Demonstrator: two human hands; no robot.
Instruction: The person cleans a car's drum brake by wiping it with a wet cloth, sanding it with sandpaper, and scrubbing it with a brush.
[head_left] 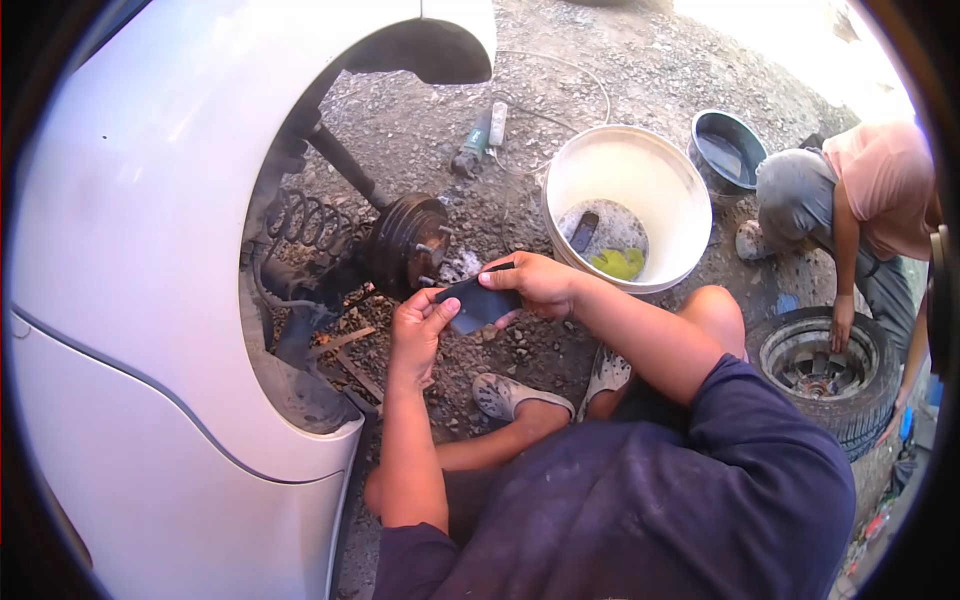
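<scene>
A thin dark sheet (482,307), which looks like sandpaper, is stretched between my two hands. My left hand (418,328) pinches its left end, thumb on top. At the other end, my right hand (538,284) grips the upper right part between thumb and fingers. Just beyond my left hand is the rusty brake drum (405,245) with its bare wheel studs, apart from both hands. The underside of the sheet is hidden.
A white car body (170,250) curves along the left. Ahead lie an angle grinder (471,150) with a cord, a white bucket (695,220) and a dark basin (740,128). At right, another person (880,190) touches a wheel (868,395).
</scene>
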